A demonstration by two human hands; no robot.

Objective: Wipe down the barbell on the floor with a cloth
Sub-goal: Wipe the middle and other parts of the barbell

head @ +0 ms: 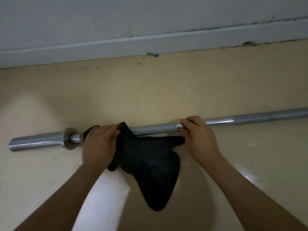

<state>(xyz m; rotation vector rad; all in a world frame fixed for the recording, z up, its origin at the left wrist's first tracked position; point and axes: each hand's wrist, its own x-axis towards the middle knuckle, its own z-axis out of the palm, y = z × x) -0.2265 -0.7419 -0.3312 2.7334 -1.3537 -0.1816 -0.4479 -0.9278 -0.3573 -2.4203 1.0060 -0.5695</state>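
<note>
The fingers of the left hand lie close together and are curled down over a black cloth, bunching it against the barbell where the thin shaft meets the collar. A dark edge of the cloth shows past the knuckles on the collar side. Further along the shaft, away from the collar, the fingers of the right hand are pressed side by side and hooked over the top of the bar at a shiny band, with the palm on the near side. From the left hand's grip the cloth fans out on the near side of the barbell. One corner stretches along under the shaft to the heel of the right hand, though whether that hand pinches it cannot be told. The rest hangs toward the viewer in a long rounded flap. Both forearms reach in from the near side of the bar. The barbell lies flat on the beige floor, with its thick sleeve beyond the collar on the left-hand side and its shaft running out of frame past the right hand. On the far side of the barbell, well apart from it, a pale baseboard runs roughly parallel under a grey wall, and a small blue scrap sits at the baseboard's foot.
</note>
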